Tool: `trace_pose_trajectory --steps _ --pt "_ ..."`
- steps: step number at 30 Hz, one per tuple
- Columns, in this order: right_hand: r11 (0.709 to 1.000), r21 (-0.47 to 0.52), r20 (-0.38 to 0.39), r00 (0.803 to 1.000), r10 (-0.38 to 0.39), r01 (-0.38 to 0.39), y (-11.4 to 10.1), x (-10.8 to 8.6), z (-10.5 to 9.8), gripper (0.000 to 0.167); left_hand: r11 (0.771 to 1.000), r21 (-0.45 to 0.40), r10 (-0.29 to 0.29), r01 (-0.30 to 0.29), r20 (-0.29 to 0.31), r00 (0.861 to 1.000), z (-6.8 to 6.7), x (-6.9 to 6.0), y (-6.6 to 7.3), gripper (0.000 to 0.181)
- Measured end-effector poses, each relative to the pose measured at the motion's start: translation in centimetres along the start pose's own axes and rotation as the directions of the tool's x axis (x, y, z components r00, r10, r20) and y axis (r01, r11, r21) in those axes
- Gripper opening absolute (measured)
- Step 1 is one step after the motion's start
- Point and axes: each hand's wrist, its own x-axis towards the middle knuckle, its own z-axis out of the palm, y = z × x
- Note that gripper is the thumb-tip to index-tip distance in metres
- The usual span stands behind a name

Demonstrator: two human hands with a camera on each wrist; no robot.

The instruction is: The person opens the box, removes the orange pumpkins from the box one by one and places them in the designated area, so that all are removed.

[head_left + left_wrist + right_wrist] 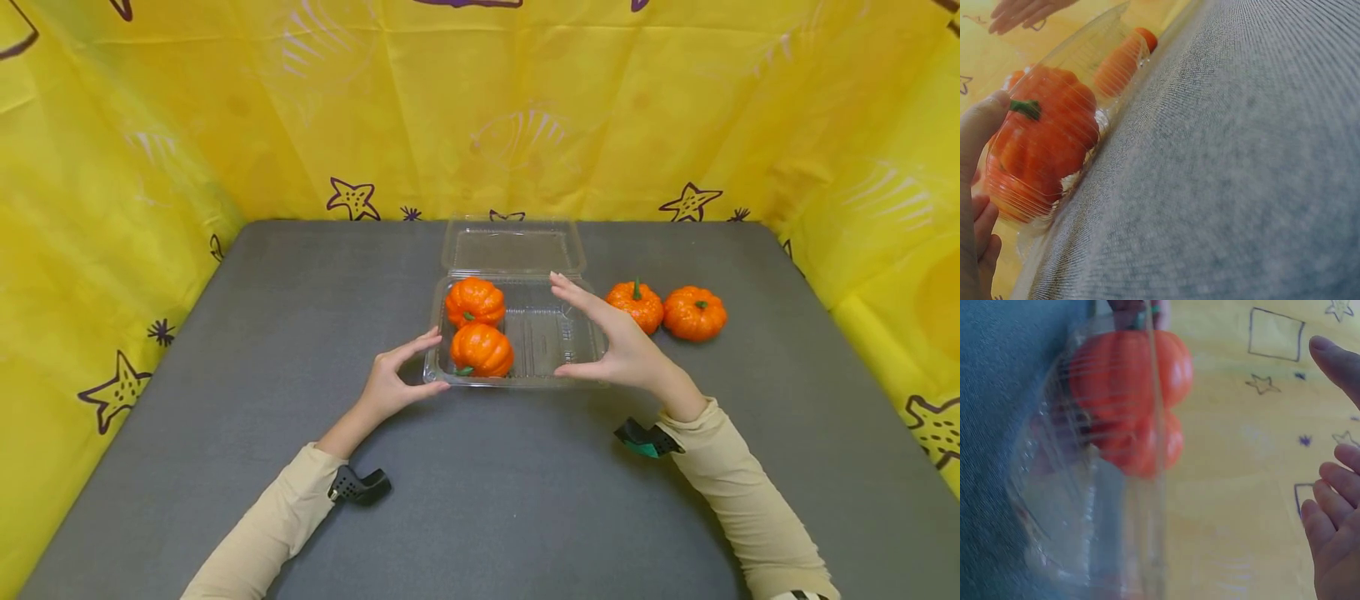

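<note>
A clear plastic clamshell container [536, 382] lies with its lid [513, 247] folded back. Two small orange pumpkins fill its left half: a front pumpkin [483, 351] and a rear pumpkin [476, 301]. My left hand [388, 379] rests at the container's left front corner, thumb and fingers spread apart; in the left wrist view the thumb [986, 128] touches the clear rim beside the front pumpkin's green stem. Over the container's right part, my right hand [621, 342] is spread with nothing between thumb and fingers. The right wrist view shows those fingers [1335, 494] apart from the container.
Right of the container, a speckled pumpkin [637, 304], partly behind my right hand, stands beside another pumpkin [694, 314]. All lie on a dark grey table [480, 492]. Yellow patterned cloth [420, 108] hangs behind the table and along both sides.
</note>
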Motion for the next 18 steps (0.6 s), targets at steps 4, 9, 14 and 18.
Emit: trace_pose_trajectory --steps 4,9,14,18 --pt "1.000 -0.026 0.040 0.999 0.001 0.000 1.5 -0.2 1.2 0.097 1.000 -0.008 0.000 0.000 0.000 1.000 0.0 0.0 0.0 0.062" --pt "1.000 -0.020 0.070 0.997 -0.011 0.012 1.8 0.2 2.2 0.092 1.000 -0.011 -0.003 0.003 0.003 1.000 -0.1 0.0 -0.1 0.061" --pt "0.999 -0.002 0.096 0.995 -0.033 0.033 2.0 0.7 3.1 0.088 1.000 -0.015 0.000 0.000 0.004 1.000 0.0 0.0 -0.1 0.059" --pt "0.999 -0.007 0.115 0.993 -0.041 0.042 2.2 0.9 3.7 0.086 1.000 -0.017 0.000 0.001 0.006 1.000 0.0 0.0 -0.2 0.059"
